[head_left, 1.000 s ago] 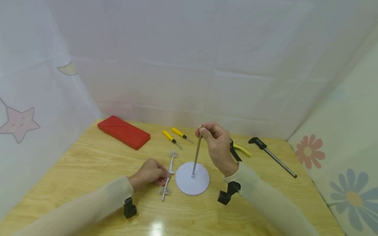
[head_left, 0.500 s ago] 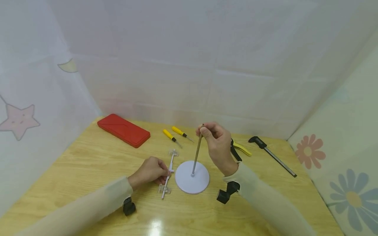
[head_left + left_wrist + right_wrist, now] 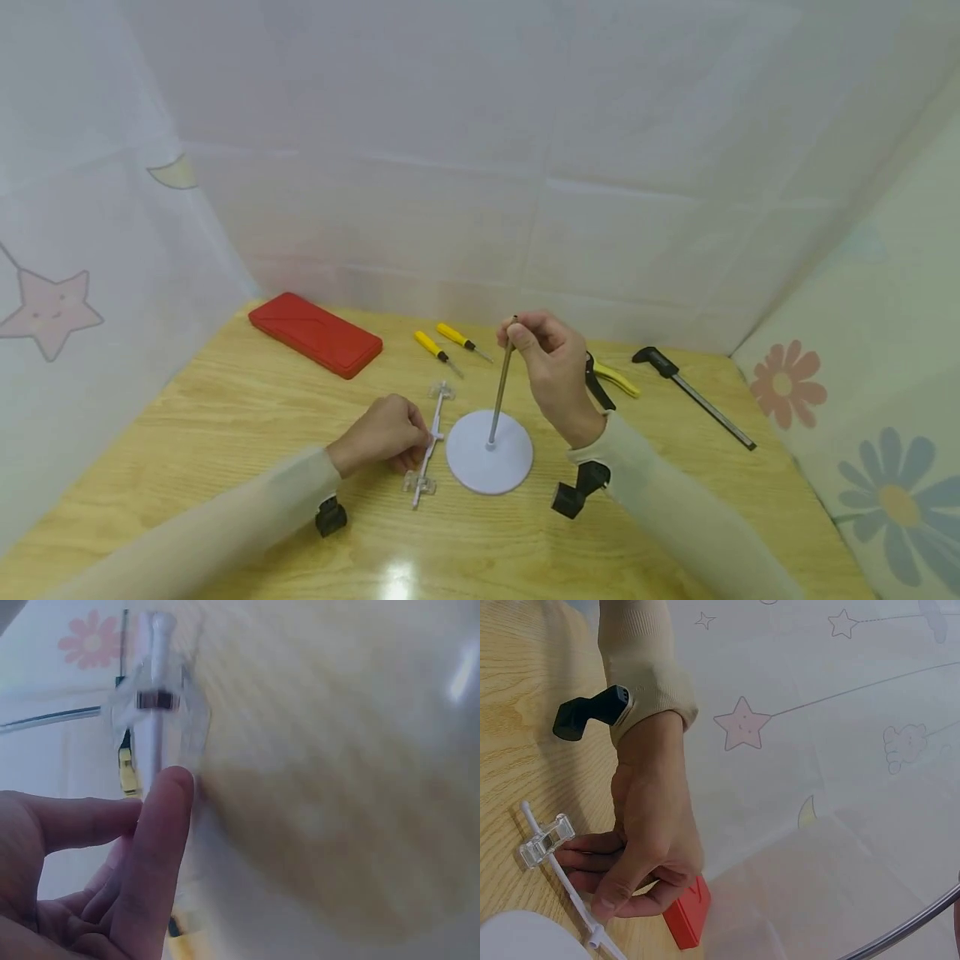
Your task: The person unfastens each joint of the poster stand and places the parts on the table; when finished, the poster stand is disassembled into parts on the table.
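Right grip (image 3: 551, 367) pinches the metal rod (image 3: 499, 392) upright; left grip (image 3: 386, 433) pinches the white clip bar (image 3: 431, 442).

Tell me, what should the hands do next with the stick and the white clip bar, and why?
Probably lift the white clip bar off the table toward the metal rod. The left hand already pinches the bar's middle, yet it lies flat on the wood beside the round white base. The right hand holds the rod's top, standing in that base, so it looks ready.

Wooden table (image 3: 225, 400) enclosed by pale patterned curtains (image 3: 67, 275).
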